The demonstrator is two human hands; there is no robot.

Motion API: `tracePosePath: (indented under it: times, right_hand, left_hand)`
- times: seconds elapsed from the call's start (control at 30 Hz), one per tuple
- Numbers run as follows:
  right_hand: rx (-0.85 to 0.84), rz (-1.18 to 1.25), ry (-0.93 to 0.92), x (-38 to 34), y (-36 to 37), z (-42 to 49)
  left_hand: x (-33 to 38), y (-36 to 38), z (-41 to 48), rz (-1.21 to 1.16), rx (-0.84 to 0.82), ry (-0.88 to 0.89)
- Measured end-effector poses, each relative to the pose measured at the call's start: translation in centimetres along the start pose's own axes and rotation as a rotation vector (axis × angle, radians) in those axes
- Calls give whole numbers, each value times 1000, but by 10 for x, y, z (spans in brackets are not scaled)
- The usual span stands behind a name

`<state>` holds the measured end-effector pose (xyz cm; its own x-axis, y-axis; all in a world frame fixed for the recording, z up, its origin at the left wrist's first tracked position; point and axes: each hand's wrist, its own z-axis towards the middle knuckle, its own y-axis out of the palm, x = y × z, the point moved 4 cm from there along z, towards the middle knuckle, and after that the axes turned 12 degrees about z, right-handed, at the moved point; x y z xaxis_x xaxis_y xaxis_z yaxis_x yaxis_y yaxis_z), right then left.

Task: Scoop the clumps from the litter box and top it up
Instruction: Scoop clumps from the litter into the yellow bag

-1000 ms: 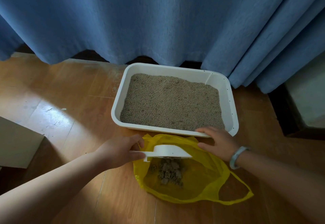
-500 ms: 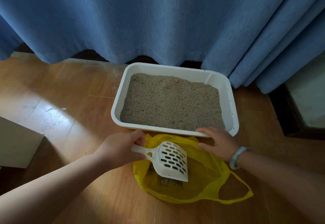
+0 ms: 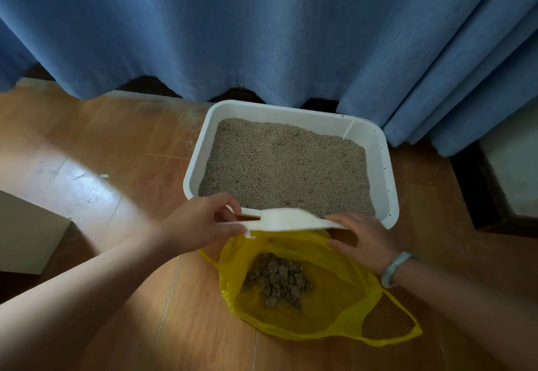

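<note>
Blue curtains (image 3: 262, 35) hang to a wooden floor (image 3: 102, 152), where a white litter box (image 3: 279, 108) of grey litter sits. Just before it, a yellow plastic bag (image 3: 334, 306) lies open for waste. The left hand (image 3: 201, 223) grips a white scoop (image 3: 291, 220) above it; the right hand (image 3: 366, 239) steadies the rim, grasp unclear. Brown clumps (image 3: 276, 280) lie inside the bag.
</note>
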<state>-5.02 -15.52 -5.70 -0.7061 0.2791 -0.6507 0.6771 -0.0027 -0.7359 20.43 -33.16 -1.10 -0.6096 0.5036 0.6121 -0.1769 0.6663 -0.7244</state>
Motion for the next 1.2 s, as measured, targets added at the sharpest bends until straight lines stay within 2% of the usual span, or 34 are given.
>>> tracePosePath:
  times: [0.13, 0.3, 0.53, 0.73, 1.03, 1.13, 1.2]
  right_hand:
    - [-6, -21, 3, -3, -1, 0]
    - [59, -35, -26, -3, 1, -1]
    - [120, -83, -39, -1, 8, 1]
    - [157, -109, -149, 0, 3, 4]
    - [331, -130, -111, 31, -32, 28]
    - [312, -183, -104, 33, -27, 28]
    - [305, -197, -99, 32, -26, 29]
  left_hand:
    - [3, -8, 12, -86, 45, -15]
    - [5, -28, 38, 2, 9, -71]
    - [7, -51, 88, 406, -50, -69]
    - [8, -36, 116, 812, -117, 1]
    - [9, -40, 129, 1022, 0, 169]
    - [5, -51, 131, 1069, -43, 141]
    - [4, -57, 132, 1070, -150, 109]
